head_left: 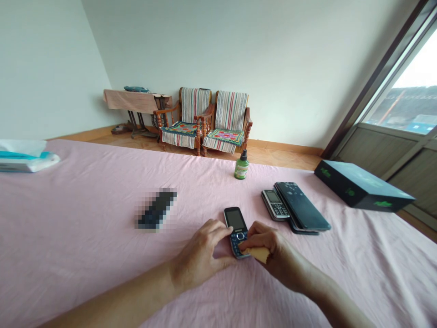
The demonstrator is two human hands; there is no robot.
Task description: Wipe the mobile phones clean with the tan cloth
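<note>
A dark keypad mobile phone (235, 219) lies face up on the pink cloth in front of me. My left hand (201, 250) steadies it from the left, with a fingertip on its edge beside the screen and the thumb near its lower corner. Pinched in my right hand (273, 248) is a small yellow cloth (260, 254), pressed onto the lower keys of the phone. The right fingers cover part of the keypad.
To the right lie a silver keypad phone (276, 205) and stacked dark smartphones (302, 207), with a black box (362, 187) beyond. A green spray bottle (241, 166) stands farther back. Left are a pixelated dark object (157, 209) and a tissue pack (27, 159).
</note>
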